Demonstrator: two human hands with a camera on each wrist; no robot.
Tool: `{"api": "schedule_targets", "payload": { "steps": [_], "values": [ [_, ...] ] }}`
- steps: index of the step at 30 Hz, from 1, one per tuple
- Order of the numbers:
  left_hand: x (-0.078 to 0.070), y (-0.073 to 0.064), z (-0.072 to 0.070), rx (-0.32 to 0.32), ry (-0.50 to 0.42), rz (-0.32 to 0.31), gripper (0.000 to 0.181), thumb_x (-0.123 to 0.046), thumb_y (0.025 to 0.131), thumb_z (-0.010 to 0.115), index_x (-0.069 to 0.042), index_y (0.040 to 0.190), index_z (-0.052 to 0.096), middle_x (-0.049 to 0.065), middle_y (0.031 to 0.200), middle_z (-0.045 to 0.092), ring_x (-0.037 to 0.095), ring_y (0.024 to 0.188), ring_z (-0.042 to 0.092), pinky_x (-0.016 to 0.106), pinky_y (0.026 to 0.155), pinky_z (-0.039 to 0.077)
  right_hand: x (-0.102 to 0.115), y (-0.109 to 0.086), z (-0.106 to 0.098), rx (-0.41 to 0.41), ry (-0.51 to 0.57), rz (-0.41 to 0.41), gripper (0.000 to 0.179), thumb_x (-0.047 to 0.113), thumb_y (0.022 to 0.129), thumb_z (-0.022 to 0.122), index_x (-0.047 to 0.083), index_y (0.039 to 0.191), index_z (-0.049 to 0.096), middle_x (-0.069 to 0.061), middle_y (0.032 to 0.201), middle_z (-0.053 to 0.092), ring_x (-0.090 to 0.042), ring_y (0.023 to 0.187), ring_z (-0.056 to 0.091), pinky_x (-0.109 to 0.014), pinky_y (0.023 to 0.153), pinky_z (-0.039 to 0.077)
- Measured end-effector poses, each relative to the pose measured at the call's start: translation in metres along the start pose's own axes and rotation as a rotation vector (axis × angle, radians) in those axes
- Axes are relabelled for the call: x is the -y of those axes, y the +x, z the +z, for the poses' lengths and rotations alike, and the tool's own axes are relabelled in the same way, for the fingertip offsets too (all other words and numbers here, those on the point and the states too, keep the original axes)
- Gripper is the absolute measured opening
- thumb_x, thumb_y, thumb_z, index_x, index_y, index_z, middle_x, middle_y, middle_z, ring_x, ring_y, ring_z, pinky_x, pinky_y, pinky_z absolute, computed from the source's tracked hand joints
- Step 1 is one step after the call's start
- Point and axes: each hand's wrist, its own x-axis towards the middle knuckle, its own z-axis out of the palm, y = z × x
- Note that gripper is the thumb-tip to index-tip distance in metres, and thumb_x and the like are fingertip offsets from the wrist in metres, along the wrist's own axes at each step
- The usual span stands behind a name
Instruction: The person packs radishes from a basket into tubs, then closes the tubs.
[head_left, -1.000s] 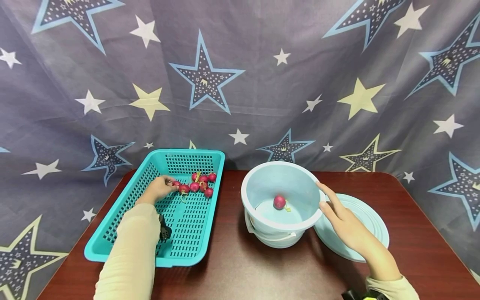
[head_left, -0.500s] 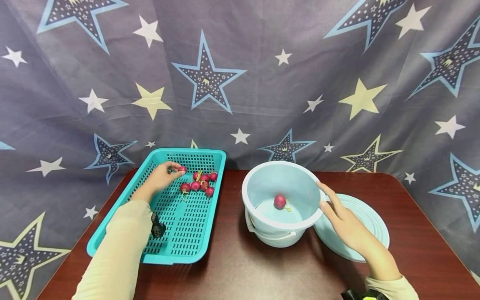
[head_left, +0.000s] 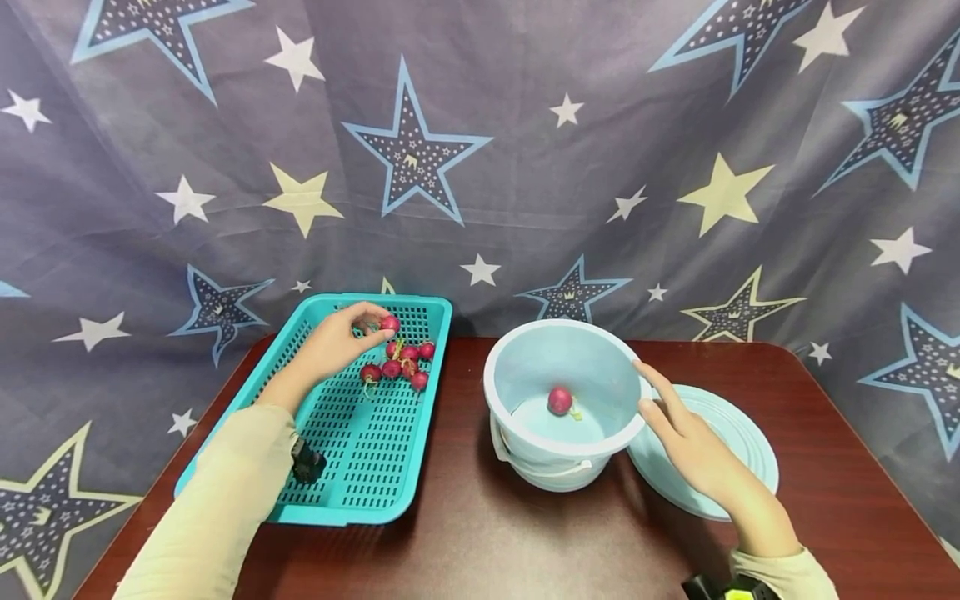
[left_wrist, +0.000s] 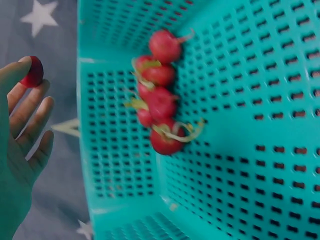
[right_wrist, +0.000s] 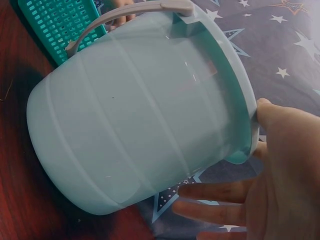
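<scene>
I pinch one radish (head_left: 390,323) between the thumb and fingers of my left hand (head_left: 337,337), the other fingers loosely spread and holding nothing. Seen from the head, that radish is over the far end of the basket (head_left: 441,367), near its twelve o'clock wall; exactly how high it hangs I cannot tell. The rest of the pile (head_left: 391,368) sits in the basket, between five and six o'clock from my catch and apart from it. The relation that matters, I judge, runs sideways: the mouth of the bucket (head_left: 562,354) lies between three and four o'clock from my pinched radish, well apart, with the basket's right rim and a strip of worktop (head_left: 465,517) between. The bucket stands upright, opening upward, and the radish is roundish, so I see no long axis to turn. My right hand (head_left: 697,454) is the nearer to the bucket, touching its rim at three o'clock with fingers mostly straight, not wrapped round it; my left is the one with the load. A second radish (head_left: 558,401) lies on the bucket's floor, its leaves pointing to four o'clock. The lid (head_left: 738,425) lies beyond, partly hidden by my right hand.
</scene>
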Motion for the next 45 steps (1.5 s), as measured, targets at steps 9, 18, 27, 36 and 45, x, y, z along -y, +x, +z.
{"api": "schedule_targets", "payload": {
  "steps": [9, 18, 27, 36, 45],
  "values": [
    [-0.055, -0.007, 0.002, 0.020, -0.030, 0.163, 0.035, -0.042, 0.092, 0.070, -0.025, 0.122, 0.064, -0.004, 0.103, 0.066, 0.015, 0.090, 0.060, 0.040, 0.070, 0.049, 0.001, 0.000, -0.002, -0.005, -0.004, -0.009, 0.055, 0.039, 0.108, 0.035, 0.035, 0.159, 0.013, -0.030, 0.142, 0.047, -0.047, 0.129, 0.047, -0.066, 0.095, 0.040],
    [-0.105, -0.012, 0.017, 0.112, -0.090, 0.262, 0.029, -0.044, 0.093, 0.069, -0.030, 0.118, 0.065, -0.009, 0.100, 0.065, 0.013, 0.090, 0.059, 0.038, 0.075, 0.051, 0.002, 0.000, -0.002, -0.007, -0.004, -0.014, 0.055, 0.038, 0.109, 0.034, 0.034, 0.159, 0.013, -0.030, 0.144, 0.045, -0.047, 0.130, 0.046, -0.066, 0.096, 0.039],
    [-0.134, -0.008, 0.033, 0.142, -0.109, 0.362, 0.027, -0.037, 0.093, 0.070, -0.027, 0.117, 0.067, -0.012, 0.098, 0.066, 0.007, 0.092, 0.059, 0.034, 0.081, 0.049, 0.003, 0.001, -0.003, -0.001, -0.007, -0.009, 0.055, 0.040, 0.109, 0.033, 0.034, 0.159, 0.011, -0.029, 0.146, 0.042, -0.048, 0.131, 0.044, -0.067, 0.097, 0.037],
    [-0.144, -0.004, 0.050, 0.211, -0.064, 0.407, 0.029, -0.032, 0.090, 0.075, -0.024, 0.117, 0.068, -0.011, 0.095, 0.065, 0.008, 0.083, 0.059, 0.030, 0.075, 0.052, 0.002, 0.001, -0.003, 0.000, 0.000, -0.012, 0.055, 0.040, 0.109, 0.033, 0.034, 0.159, 0.011, -0.030, 0.145, 0.043, -0.048, 0.130, 0.045, -0.067, 0.096, 0.038],
    [-0.143, -0.005, 0.060, 0.212, 0.016, 0.434, 0.029, -0.034, 0.089, 0.076, -0.027, 0.117, 0.069, -0.013, 0.094, 0.064, 0.005, 0.081, 0.057, 0.028, 0.069, 0.050, 0.003, 0.000, -0.002, 0.002, -0.003, -0.005, 0.055, 0.040, 0.109, 0.033, 0.034, 0.159, 0.011, -0.029, 0.146, 0.042, -0.048, 0.131, 0.044, -0.067, 0.097, 0.037]
  ]
}}
